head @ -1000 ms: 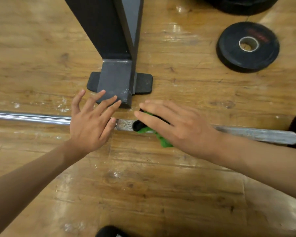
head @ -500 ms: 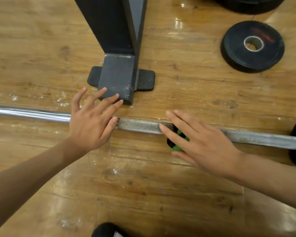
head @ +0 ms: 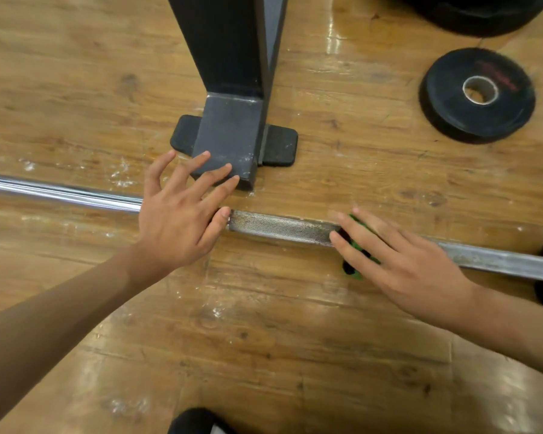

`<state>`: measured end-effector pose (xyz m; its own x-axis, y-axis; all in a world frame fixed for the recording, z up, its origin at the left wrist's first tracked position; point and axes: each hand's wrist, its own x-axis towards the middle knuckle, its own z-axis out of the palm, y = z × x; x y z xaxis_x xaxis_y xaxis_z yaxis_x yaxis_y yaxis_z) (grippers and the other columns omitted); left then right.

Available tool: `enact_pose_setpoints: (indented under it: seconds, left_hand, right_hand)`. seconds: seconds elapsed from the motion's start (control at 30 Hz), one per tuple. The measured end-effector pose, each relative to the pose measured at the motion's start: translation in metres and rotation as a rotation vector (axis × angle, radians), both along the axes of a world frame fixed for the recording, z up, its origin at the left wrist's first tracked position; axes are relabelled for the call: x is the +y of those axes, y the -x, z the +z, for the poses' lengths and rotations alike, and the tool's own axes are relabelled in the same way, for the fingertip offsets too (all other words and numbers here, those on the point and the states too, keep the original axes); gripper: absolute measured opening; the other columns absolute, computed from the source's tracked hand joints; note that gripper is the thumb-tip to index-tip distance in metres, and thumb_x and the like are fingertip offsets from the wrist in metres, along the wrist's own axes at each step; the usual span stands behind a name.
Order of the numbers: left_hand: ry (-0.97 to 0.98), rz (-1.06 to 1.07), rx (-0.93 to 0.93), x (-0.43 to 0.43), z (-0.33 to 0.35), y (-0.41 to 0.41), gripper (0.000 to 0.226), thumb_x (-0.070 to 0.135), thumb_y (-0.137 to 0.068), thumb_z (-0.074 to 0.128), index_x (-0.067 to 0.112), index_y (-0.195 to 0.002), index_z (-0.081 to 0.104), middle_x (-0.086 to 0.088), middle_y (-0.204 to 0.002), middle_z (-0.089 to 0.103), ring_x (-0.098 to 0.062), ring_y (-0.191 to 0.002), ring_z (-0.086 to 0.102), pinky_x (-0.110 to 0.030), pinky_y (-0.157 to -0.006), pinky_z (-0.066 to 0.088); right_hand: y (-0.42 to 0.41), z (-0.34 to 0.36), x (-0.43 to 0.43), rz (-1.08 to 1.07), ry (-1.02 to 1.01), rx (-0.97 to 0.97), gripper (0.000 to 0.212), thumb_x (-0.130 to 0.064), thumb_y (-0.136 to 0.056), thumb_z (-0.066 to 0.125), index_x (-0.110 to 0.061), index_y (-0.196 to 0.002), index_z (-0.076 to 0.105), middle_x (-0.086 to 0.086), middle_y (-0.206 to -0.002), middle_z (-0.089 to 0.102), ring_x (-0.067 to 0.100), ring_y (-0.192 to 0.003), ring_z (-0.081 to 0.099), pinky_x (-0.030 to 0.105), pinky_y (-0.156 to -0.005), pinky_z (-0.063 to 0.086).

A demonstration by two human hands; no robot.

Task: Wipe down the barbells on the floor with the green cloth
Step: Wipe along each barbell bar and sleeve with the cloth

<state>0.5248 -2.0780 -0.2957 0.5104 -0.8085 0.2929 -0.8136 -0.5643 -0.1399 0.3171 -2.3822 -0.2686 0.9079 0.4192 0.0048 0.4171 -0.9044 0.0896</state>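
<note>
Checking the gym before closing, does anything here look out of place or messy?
There are white smudges on the wooden floor beside the bar, left of the rack foot. A weight plate lies loose at upper right. Nothing looks broken.

The barbell (head: 279, 228) lies flat on the wooden floor (head: 264, 339). It runs from the left edge to the right edge, slanting slightly nearer at the right. Its left stretch is shiny chrome, the middle is knurled, and the right stretch is dull and scuffed. The green cloth (head: 356, 245), bunched and showing dark patches, sits on the bar at the knurling's right end, mostly hidden under the straight fingers of the right hand (head: 405, 264).
</note>
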Motion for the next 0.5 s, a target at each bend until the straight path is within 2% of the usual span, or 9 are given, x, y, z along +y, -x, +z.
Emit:
enact_pose_setpoints:
  seconds: [0.1,0.17,0.27,0.4,0.5]
  left_hand:
    - [0.004,0.009,-0.004,0.0,0.001,0.0,0.054,0.04,-0.11,0.026,0.018,-0.14,0.066,0.001,-0.144,0.065,-0.03,-0.146,0.047,-0.06,-0.121,0.024]
    - [-0.009,0.006,-0.003,-0.001,0.002,0.001,0.055,0.04,-0.111,0.025,0.018,-0.141,0.066,0.0,-0.145,0.064,-0.03,-0.146,0.047,-0.059,-0.121,0.024]
    - [-0.032,-0.01,0.006,0.0,0.005,0.001,0.056,0.04,-0.111,0.023,0.018,-0.143,0.064,-0.001,-0.146,0.063,-0.03,-0.147,0.046,-0.059,-0.122,0.022]
    - [-0.013,-0.013,0.034,-0.001,0.005,0.003,0.056,0.039,-0.111,0.024,0.017,-0.144,0.063,-0.002,-0.146,0.063,-0.032,-0.147,0.045,-0.06,-0.122,0.023]
    - [0.016,-0.015,0.005,0.001,0.003,0.004,0.055,0.038,-0.11,0.026,0.016,-0.142,0.064,-0.002,-0.145,0.064,-0.032,-0.145,0.047,-0.059,-0.12,0.024]
  right_hand:
    - [-0.02,-0.008,0.036,-0.093,-0.062,-0.029,0.056,-0.007,-0.108,0.007,0.004,-0.157,0.032,0.027,-0.159,0.038,0.042,-0.146,0.042,0.054,-0.11,0.048]
    - [-0.05,-0.02,0.078,-0.1,-0.114,-0.107,0.056,-0.007,-0.105,0.014,0.004,-0.155,0.037,0.026,-0.156,0.044,0.04,-0.144,0.045,0.05,-0.111,0.047]
    - [-0.078,-0.022,0.114,-0.121,-0.178,-0.119,0.055,-0.01,-0.107,0.012,0.005,-0.154,0.037,0.026,-0.151,0.049,0.039,-0.139,0.049,0.046,-0.114,0.043]
    - [-0.032,-0.009,0.045,-0.118,-0.103,-0.007,0.051,-0.001,-0.106,0.022,0.007,-0.155,0.033,0.027,-0.136,0.055,0.042,-0.123,0.056,0.049,-0.109,0.045]
    - [0.023,0.004,-0.028,-0.14,0.008,-0.003,0.053,0.002,-0.103,0.033,0.008,-0.155,0.032,0.031,-0.138,0.054,0.047,-0.125,0.053,0.051,-0.11,0.04]
